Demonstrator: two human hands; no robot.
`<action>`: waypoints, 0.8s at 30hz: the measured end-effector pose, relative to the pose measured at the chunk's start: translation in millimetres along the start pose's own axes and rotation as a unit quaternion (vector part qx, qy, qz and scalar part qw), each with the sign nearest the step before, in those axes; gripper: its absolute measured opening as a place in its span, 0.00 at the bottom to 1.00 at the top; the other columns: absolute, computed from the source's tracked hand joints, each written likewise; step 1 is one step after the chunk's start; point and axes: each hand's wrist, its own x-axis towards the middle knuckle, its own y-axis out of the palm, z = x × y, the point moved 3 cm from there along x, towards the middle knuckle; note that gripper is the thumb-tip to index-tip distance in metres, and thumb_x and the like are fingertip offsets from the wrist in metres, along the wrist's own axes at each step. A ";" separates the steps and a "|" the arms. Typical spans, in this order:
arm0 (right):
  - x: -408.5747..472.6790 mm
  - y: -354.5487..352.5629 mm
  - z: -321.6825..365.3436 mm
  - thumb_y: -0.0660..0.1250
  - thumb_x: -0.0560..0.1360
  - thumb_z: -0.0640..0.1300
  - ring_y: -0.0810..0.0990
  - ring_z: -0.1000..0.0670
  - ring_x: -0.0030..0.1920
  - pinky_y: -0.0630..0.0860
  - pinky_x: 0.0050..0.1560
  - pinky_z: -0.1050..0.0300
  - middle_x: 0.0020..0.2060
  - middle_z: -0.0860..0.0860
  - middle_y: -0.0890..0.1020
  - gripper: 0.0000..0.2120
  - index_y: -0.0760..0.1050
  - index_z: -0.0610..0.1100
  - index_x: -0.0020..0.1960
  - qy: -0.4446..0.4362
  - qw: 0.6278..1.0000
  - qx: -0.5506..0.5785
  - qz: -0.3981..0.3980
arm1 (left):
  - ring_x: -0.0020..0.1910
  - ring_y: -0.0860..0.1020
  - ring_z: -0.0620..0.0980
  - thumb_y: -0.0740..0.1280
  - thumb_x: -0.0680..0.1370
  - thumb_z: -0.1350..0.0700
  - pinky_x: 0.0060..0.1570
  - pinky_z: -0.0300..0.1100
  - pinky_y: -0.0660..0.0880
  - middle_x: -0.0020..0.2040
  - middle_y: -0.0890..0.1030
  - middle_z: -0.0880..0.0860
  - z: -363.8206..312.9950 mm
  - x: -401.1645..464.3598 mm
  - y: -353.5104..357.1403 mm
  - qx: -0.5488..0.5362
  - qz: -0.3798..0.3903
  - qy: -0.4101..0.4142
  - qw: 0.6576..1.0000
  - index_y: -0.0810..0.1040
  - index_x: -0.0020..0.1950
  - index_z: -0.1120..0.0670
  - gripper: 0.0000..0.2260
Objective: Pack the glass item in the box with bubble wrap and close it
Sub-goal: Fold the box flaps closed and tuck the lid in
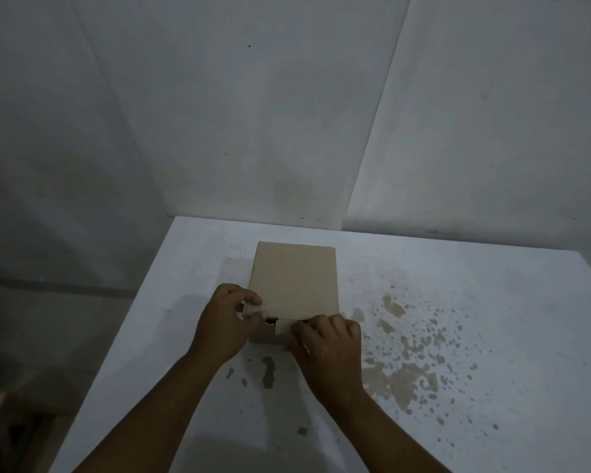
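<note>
Box: cardboard box (294,285) at frame centre on the table (458,302), lid nearly shut.
Left hand (222,322): pinches the lid's near-left corner, steadying it.
Right hand (328,349): fingers pressing the front tuck flap (285,326), apparently to seat it.

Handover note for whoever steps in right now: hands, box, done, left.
Left hand: fingers pinching the near-left corner of the lid flap.
Right hand: fingers pressing the tuck flap at the near edge.
Plain brown cardboard box: on the white, paint-chipped table, lid folded down over the top.
Done: lid lowered. Contents hidden; cannot confirm glass or wrap.
Left: a dark gap shows at the near edge; tuck the flap in fully.
</note>
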 end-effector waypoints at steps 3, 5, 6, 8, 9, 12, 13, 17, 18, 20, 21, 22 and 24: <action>0.9 0.3 1.8 0.68 0.75 0.52 0.73 0.47 0.40 0.62 0.43 0.52 0.41 0.52 0.79 0.06 0.79 0.51 0.49 -0.005 1.000 -0.008 0.002 | 0.45 0.77 0.43 0.77 0.69 0.52 0.44 0.36 0.77 0.53 0.74 0.47 1.7 0.3 0.6 0.000 0.001 0.004 1.000 0.78 0.46 0.43 0.11; 0.1 0.6 2.2 0.68 0.75 0.52 0.73 0.47 0.40 0.63 0.43 0.52 0.41 0.52 0.79 0.06 0.79 0.51 0.49 -0.003 1.000 -0.012 0.005 | 0.46 0.77 0.43 0.77 0.69 0.52 0.44 0.34 0.76 0.53 0.74 0.47 2.7 0.4 0.9 0.001 0.002 0.006 1.000 0.78 0.46 0.43 0.11; -0.4 0.8 2.3 0.68 0.76 0.52 0.73 0.47 0.40 0.63 0.43 0.52 0.41 0.52 0.79 0.06 0.79 0.51 0.49 0.001 1.000 -0.013 0.006 | 0.46 0.77 0.43 0.77 0.69 0.53 0.43 0.33 0.75 0.53 0.74 0.47 3.0 0.4 1.0 0.002 0.002 0.005 1.000 0.78 0.46 0.43 0.11; -1.4 1.0 3.4 0.67 0.76 0.52 0.73 0.47 0.39 0.64 0.43 0.51 0.40 0.52 0.79 0.06 0.79 0.51 0.48 0.007 1.000 -0.016 0.004 | 0.45 0.76 0.42 0.77 0.69 0.53 0.43 0.32 0.74 0.53 0.74 0.47 3.2 0.3 1.0 0.003 0.002 0.004 1.000 0.78 0.46 0.44 0.11; -1.4 0.7 4.4 0.68 0.76 0.51 0.73 0.47 0.39 0.64 0.43 0.51 0.40 0.51 0.79 0.06 0.79 0.50 0.48 0.009 1.000 -0.018 0.001 | 0.45 0.76 0.42 0.77 0.69 0.53 0.43 0.32 0.74 0.53 0.74 0.47 3.2 0.2 0.9 0.004 0.002 0.004 1.000 0.78 0.46 0.44 0.11; 0.8 0.8 5.1 0.68 0.74 0.51 0.75 0.45 0.44 0.66 0.46 0.49 0.45 0.50 0.80 0.06 0.78 0.50 0.48 0.020 1.000 -0.017 0.004 | 0.46 0.77 0.44 0.77 0.69 0.53 0.44 0.33 0.75 0.53 0.74 0.47 3.1 1.0 0.6 0.005 0.004 0.009 1.000 0.80 0.47 0.45 0.10; 2.0 1.3 3.9 0.68 0.74 0.52 0.75 0.45 0.47 0.67 0.48 0.48 0.49 0.49 0.80 0.07 0.78 0.50 0.50 0.026 1.000 -0.013 0.011 | 0.46 0.77 0.45 0.77 0.69 0.53 0.44 0.34 0.76 0.53 0.74 0.47 3.1 1.5 0.5 0.007 0.006 0.011 1.000 0.80 0.47 0.46 0.10; 6.6 4.1 -0.6 0.66 0.75 0.52 0.76 0.43 0.58 0.68 0.58 0.44 0.57 0.48 0.80 0.13 0.78 0.49 0.57 0.020 0.999 0.001 0.037 | 0.47 0.77 0.46 0.77 0.70 0.52 0.45 0.38 0.78 0.53 0.75 0.47 2.8 1.7 -0.2 0.015 0.006 0.015 1.000 0.81 0.48 0.47 0.09; 6.9 4.1 -1.0 0.66 0.75 0.53 0.77 0.43 0.58 0.68 0.59 0.44 0.57 0.48 0.81 0.12 0.79 0.50 0.56 0.015 0.999 0.006 0.037 | 0.46 0.77 0.46 0.77 0.70 0.52 0.46 0.40 0.79 0.53 0.75 0.47 2.6 1.6 -0.3 0.017 0.005 0.017 1.000 0.82 0.48 0.48 0.10; 7.6 3.5 -1.2 0.66 0.75 0.53 0.77 0.44 0.56 0.68 0.58 0.44 0.55 0.49 0.81 0.11 0.79 0.50 0.54 0.012 0.999 0.007 0.030 | 0.46 0.77 0.46 0.77 0.70 0.52 0.46 0.41 0.80 0.53 0.75 0.48 2.0 1.4 -0.4 0.017 0.006 0.022 1.000 0.82 0.49 0.49 0.10; 8.1 3.3 -1.1 0.66 0.75 0.54 0.77 0.45 0.55 0.67 0.57 0.45 0.53 0.50 0.81 0.11 0.79 0.50 0.53 0.011 1.000 0.005 0.026 | 0.46 0.78 0.46 0.77 0.70 0.52 0.47 0.41 0.80 0.53 0.75 0.48 1.8 1.6 -0.4 0.016 0.007 0.023 1.000 0.82 0.49 0.49 0.10; 8.6 3.0 -0.9 0.66 0.75 0.54 0.77 0.45 0.54 0.67 0.56 0.45 0.52 0.50 0.81 0.10 0.79 0.51 0.52 0.011 1.000 0.003 0.023 | 0.47 0.78 0.47 0.77 0.70 0.52 0.47 0.42 0.80 0.53 0.75 0.48 1.8 1.8 -0.5 0.015 0.009 0.023 1.000 0.82 0.49 0.50 0.10; 9.8 3.1 -0.7 0.66 0.74 0.53 0.77 0.45 0.51 0.67 0.54 0.46 0.50 0.50 0.81 0.09 0.78 0.51 0.51 0.008 1.000 -0.003 0.019 | 0.47 0.78 0.47 0.77 0.70 0.52 0.48 0.43 0.80 0.53 0.75 0.48 2.1 2.5 -0.8 0.016 0.013 0.021 1.000 0.82 0.49 0.50 0.10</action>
